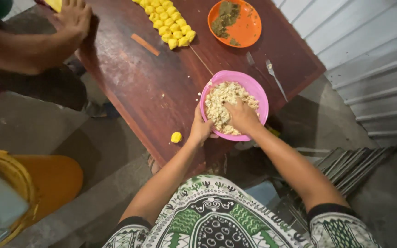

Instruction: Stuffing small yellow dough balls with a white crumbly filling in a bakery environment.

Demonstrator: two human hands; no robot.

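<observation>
**Two hands on one pink bowl**

Head view: your pink bowl [259, 94] sits at the near edge of the dark wooden bench [138, 87], partly overhanging it. Your left hand [201, 127] is clamped on the bowl's near-left rim, fingers [197, 134] curled closed around the wall. Your right hand [241, 115] lies palm-down inside the bowl, pressed into the pale crumbly mixture [219, 98]; its fingers are loosely spread and sunk in the crumbs, so you cannot tell whether they have gathered any. The mixture lies directly under and beyond the right hand, heaped toward the bowl's far-left side, so the right hand is the nearer one to it.

Left of the bowl, one small yellow ball [176, 137] rests alone on the bench edge. Beyond the bowl lie a fork [275, 76], an orange plate [246, 32] with dark powder, and rows of yellow balls [168, 20]. Far left of the bowl, another person's hand [75, 16] rests at the bench corner.
</observation>
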